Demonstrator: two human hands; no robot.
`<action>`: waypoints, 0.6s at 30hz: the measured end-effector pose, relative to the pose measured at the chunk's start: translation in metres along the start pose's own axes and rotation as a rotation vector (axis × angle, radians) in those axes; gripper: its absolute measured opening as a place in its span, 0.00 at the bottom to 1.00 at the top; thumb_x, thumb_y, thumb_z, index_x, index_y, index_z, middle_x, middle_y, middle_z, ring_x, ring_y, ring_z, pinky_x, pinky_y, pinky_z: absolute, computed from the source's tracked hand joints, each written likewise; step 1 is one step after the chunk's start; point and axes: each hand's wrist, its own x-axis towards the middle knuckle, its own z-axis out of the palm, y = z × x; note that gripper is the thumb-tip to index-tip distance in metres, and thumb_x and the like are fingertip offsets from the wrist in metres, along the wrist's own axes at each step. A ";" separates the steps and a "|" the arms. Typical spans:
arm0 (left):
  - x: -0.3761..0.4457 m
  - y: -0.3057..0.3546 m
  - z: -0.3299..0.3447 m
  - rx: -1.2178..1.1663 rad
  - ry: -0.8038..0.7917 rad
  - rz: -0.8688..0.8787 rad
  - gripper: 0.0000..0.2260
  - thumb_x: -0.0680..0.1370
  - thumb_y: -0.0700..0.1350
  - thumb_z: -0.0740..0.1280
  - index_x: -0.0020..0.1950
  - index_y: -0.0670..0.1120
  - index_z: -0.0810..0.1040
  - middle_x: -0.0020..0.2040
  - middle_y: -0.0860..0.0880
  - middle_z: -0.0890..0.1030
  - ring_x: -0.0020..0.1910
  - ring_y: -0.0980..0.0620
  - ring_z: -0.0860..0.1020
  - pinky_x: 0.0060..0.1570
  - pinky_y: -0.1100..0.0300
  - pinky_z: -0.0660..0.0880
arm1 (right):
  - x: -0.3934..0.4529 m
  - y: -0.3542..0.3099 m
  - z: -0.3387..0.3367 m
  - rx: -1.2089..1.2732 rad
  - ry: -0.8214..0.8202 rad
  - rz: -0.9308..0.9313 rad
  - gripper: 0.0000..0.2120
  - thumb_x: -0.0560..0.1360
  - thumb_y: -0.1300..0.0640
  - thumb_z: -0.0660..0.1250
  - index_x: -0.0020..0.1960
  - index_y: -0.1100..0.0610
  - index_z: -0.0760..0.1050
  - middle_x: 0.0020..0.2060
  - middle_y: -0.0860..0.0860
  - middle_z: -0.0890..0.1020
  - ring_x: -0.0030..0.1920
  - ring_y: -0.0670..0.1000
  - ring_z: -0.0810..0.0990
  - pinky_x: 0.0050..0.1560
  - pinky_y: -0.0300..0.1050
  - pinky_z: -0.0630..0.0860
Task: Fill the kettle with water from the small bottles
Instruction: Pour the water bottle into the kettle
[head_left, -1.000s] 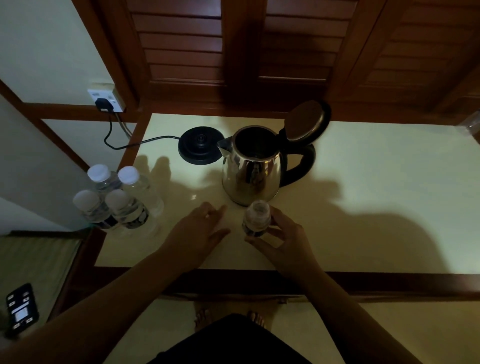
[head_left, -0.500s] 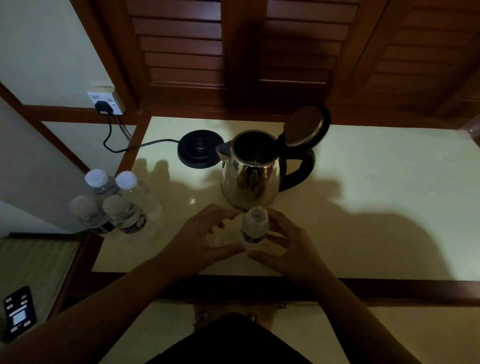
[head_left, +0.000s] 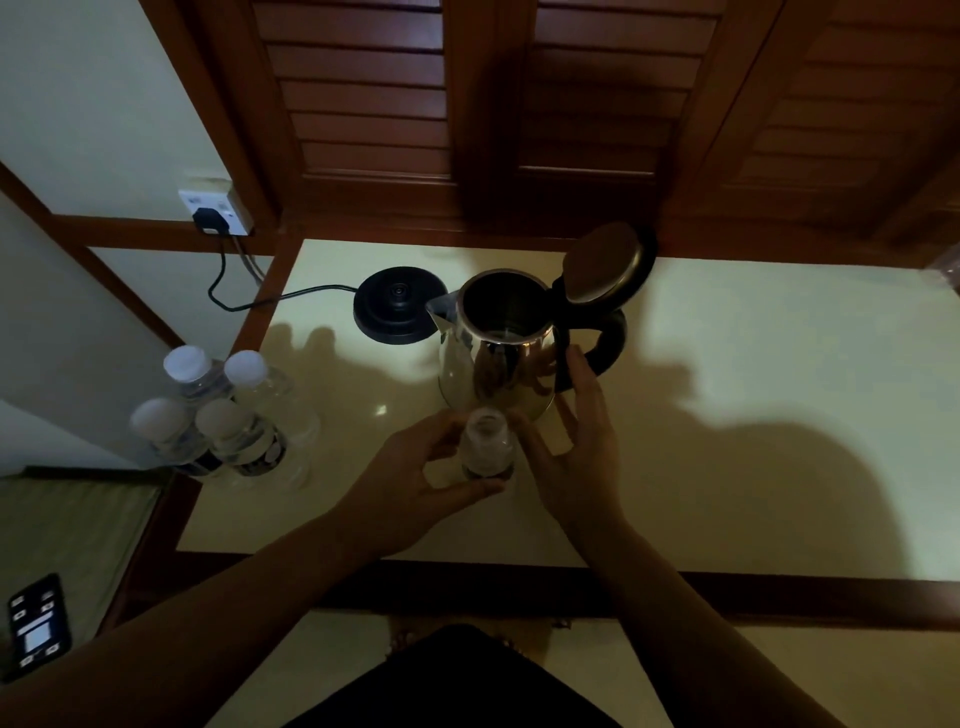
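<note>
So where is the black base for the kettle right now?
In the head view, the black base sits on the table just left of the kettle, its cord running left to the wall socket.

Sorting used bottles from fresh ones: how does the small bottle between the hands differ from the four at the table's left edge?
The small clear plastic bottle between the hands has no cap; the four clear bottles at the left edge have white caps. It stands alone before the steel kettle; they cluster together. All stand upright.

free: worktop (head_left: 753, 364) right of kettle (head_left: 493, 358) | blocked left: four bottles (head_left: 223, 415), base (head_left: 397, 312) | blocked rear: shutters (head_left: 519, 104)
</note>
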 end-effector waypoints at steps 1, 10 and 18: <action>0.000 0.001 -0.004 -0.004 0.024 0.005 0.22 0.72 0.47 0.78 0.64 0.48 0.79 0.59 0.55 0.83 0.59 0.57 0.82 0.62 0.60 0.78 | 0.002 0.003 0.003 -0.011 0.021 -0.010 0.43 0.78 0.47 0.77 0.85 0.53 0.59 0.83 0.51 0.64 0.83 0.48 0.63 0.77 0.57 0.72; 0.018 0.026 -0.045 0.023 0.186 0.135 0.22 0.74 0.48 0.76 0.66 0.52 0.75 0.60 0.49 0.82 0.58 0.51 0.83 0.59 0.56 0.80 | 0.006 0.009 0.019 -0.066 0.081 0.010 0.49 0.73 0.53 0.82 0.86 0.56 0.57 0.82 0.50 0.66 0.82 0.48 0.64 0.78 0.54 0.70; 0.043 0.053 -0.073 0.256 0.203 0.094 0.22 0.75 0.49 0.75 0.67 0.52 0.76 0.58 0.59 0.81 0.56 0.59 0.81 0.54 0.59 0.80 | 0.006 0.004 0.025 -0.018 0.122 -0.017 0.50 0.72 0.45 0.79 0.86 0.55 0.56 0.82 0.50 0.66 0.82 0.49 0.66 0.76 0.60 0.73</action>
